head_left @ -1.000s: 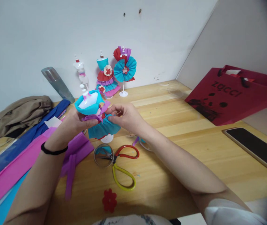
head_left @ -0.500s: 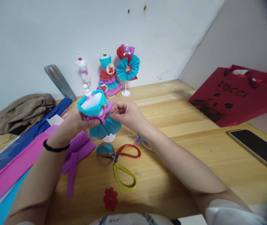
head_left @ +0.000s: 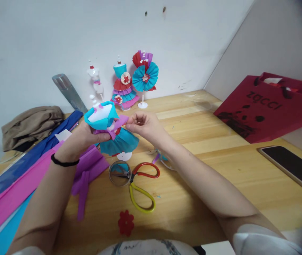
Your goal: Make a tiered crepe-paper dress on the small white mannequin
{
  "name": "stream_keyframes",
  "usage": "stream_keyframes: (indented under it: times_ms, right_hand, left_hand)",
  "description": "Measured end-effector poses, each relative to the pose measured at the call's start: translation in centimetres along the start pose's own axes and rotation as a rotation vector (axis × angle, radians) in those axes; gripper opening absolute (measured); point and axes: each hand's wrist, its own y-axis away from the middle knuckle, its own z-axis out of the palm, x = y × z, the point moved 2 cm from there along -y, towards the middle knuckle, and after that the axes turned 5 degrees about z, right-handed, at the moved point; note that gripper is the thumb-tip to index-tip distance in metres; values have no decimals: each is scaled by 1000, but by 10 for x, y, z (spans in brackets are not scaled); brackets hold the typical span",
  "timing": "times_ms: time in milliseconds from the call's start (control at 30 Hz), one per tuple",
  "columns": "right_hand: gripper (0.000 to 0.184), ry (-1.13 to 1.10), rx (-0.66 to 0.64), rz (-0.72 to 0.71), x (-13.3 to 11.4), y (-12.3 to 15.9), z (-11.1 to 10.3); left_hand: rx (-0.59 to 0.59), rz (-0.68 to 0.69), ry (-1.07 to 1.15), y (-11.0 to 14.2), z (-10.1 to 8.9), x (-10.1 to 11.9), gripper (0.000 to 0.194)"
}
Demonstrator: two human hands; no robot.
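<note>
Dark lettering on a deep red paper bag (head_left: 270, 108), at right beside the wall, appears to read "zacci" above a printed dark figure; the dark marks on my white top (head_left: 145, 248) are too small to read. My left hand (head_left: 87, 136) curls closed around the waist of a white miniature dress form (head_left: 102, 114) wearing a turquoise bodice and skirt, its thumb lying across a purple crepe-paper strip (head_left: 119, 122). My right hand (head_left: 147, 125) is partly curled, thumb and forefinger pinched together on the strip's free end. The form leans slightly left over the wooden surface (head_left: 206, 177), its round white base showing beneath the skirt. Just in front of it lie scissors with one red and one yellow handle (head_left: 142, 203), the blades at a clear round ring (head_left: 120, 173). A red flower-shaped cutout (head_left: 126, 223) lies nearer me; three decorated dress forms (head_left: 126, 85) stand near the back wall.
</note>
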Motion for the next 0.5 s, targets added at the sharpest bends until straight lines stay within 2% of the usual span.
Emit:
stream_keyframes:
  times_ms: [167, 300, 500]
  right_hand:
    - [9, 18, -31, -10, -7, 4, -15]
    - [7, 92, -92, -19, -6, 7, -9]
    - [8, 224, 28, -57, 5, 1, 1]
  left_hand:
    - [53, -25, 32, -3, -6, -7, 40]
    - [90, -11, 70, -5, -7, -10, 43]
    - [59, -32, 41, -3, -8, -11, 43]
